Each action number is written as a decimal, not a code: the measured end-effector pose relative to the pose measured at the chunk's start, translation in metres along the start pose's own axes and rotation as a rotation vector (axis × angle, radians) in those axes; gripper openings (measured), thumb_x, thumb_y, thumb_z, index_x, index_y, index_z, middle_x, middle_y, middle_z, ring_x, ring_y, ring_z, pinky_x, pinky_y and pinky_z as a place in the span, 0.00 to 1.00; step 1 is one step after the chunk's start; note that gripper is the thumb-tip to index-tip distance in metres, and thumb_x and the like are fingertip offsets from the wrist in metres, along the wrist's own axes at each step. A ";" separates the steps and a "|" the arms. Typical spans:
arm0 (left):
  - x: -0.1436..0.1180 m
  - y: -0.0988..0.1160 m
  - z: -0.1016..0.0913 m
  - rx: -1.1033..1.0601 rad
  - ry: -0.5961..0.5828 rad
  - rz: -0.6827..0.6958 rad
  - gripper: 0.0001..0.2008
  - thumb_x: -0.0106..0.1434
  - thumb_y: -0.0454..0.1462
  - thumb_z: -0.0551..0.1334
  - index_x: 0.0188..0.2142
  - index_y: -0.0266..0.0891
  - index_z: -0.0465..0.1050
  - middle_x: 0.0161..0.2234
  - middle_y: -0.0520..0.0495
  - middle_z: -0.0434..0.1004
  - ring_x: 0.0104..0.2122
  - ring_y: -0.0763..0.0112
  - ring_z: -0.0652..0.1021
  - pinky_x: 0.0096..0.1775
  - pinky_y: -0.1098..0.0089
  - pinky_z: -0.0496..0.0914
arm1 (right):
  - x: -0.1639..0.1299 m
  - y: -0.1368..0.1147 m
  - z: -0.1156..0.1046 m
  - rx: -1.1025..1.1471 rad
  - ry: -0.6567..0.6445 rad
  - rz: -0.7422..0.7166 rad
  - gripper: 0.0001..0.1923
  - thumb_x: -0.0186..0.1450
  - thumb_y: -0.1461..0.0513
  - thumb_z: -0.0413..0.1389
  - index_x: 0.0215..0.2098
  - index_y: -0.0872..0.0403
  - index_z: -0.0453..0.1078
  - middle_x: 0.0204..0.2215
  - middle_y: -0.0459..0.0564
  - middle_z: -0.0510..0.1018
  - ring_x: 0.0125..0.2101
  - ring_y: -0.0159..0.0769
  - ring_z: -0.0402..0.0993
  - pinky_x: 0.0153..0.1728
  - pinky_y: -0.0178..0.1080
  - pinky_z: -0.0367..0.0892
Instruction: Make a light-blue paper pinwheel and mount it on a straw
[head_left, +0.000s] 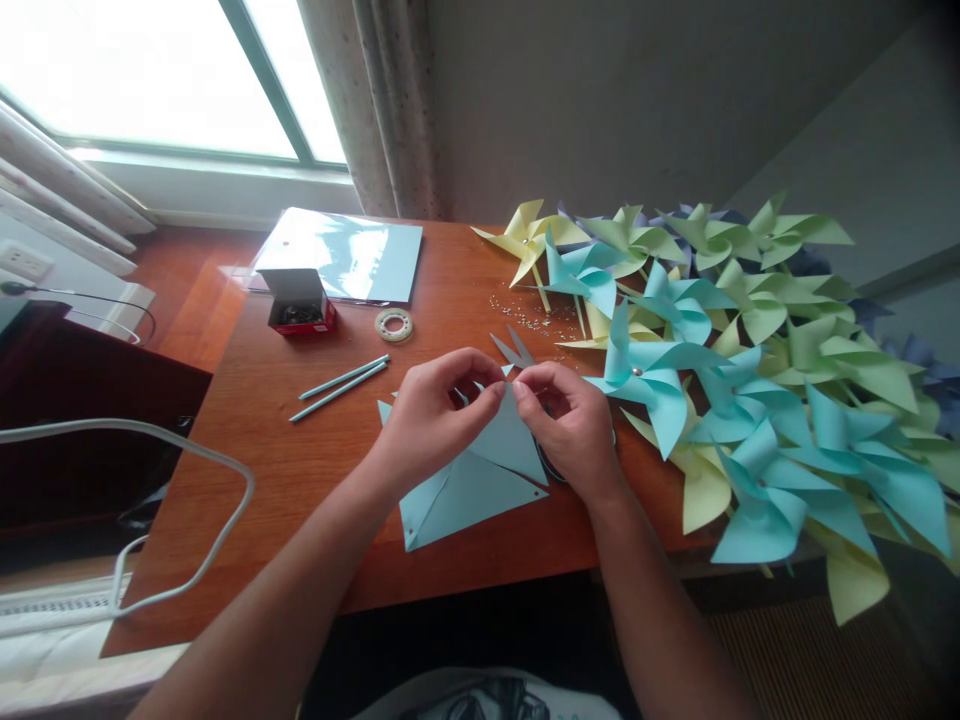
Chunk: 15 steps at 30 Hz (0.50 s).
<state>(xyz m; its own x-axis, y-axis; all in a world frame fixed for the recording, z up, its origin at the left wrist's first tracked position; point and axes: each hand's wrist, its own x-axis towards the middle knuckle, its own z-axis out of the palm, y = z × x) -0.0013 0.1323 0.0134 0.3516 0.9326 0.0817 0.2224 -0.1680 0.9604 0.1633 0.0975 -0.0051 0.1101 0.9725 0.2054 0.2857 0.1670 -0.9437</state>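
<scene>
A light blue cut paper square lies on the wooden table in front of me. My left hand pinches one of its flaps, folded up toward the centre. My right hand pinches the same spot from the other side, fingertips nearly touching the left ones. Scissors lie just behind my fingers, partly hidden.
A big pile of blue, green and yellow paper pinwheels covers the table's right side. Two blue sticks, a tape roll, a small red box, blue paper sheets and scattered small pins lie behind. A white cable loops at left.
</scene>
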 end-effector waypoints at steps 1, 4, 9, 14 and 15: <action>0.000 0.000 0.000 0.006 0.000 0.004 0.05 0.63 0.37 0.65 0.33 0.36 0.76 0.29 0.48 0.77 0.28 0.73 0.73 0.27 0.75 0.67 | 0.000 0.000 0.000 0.002 -0.002 0.001 0.04 0.65 0.62 0.58 0.31 0.51 0.73 0.30 0.46 0.79 0.30 0.35 0.75 0.32 0.37 0.72; 0.001 -0.001 0.000 0.023 -0.004 0.020 0.06 0.64 0.38 0.65 0.33 0.37 0.76 0.28 0.49 0.77 0.28 0.73 0.73 0.28 0.75 0.67 | -0.001 -0.001 0.000 -0.008 -0.002 -0.010 0.05 0.66 0.62 0.58 0.32 0.51 0.73 0.30 0.45 0.79 0.30 0.35 0.75 0.32 0.37 0.72; 0.001 0.000 0.000 0.086 0.027 0.060 0.05 0.64 0.36 0.64 0.32 0.37 0.76 0.27 0.50 0.77 0.26 0.74 0.73 0.26 0.75 0.65 | -0.001 -0.004 -0.001 -0.084 0.009 -0.089 0.05 0.67 0.62 0.58 0.33 0.50 0.73 0.31 0.46 0.79 0.31 0.35 0.76 0.32 0.37 0.72; -0.001 0.002 0.002 0.171 0.083 0.102 0.04 0.63 0.34 0.64 0.31 0.38 0.76 0.25 0.52 0.77 0.24 0.75 0.72 0.26 0.75 0.65 | -0.001 -0.006 0.000 -0.214 0.023 -0.199 0.05 0.68 0.62 0.57 0.33 0.49 0.73 0.31 0.46 0.79 0.31 0.36 0.75 0.32 0.39 0.72; -0.001 0.002 0.002 0.182 0.093 0.108 0.03 0.62 0.34 0.64 0.31 0.38 0.76 0.25 0.52 0.77 0.24 0.75 0.72 0.26 0.75 0.65 | -0.001 -0.006 0.000 -0.237 0.021 -0.215 0.05 0.69 0.62 0.57 0.34 0.49 0.73 0.31 0.46 0.79 0.31 0.36 0.75 0.32 0.39 0.72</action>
<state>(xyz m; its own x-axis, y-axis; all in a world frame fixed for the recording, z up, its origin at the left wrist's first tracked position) 0.0009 0.1301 0.0146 0.2989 0.9300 0.2138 0.3511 -0.3156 0.8816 0.1612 0.0953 0.0005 0.0421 0.9151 0.4009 0.5182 0.3231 -0.7919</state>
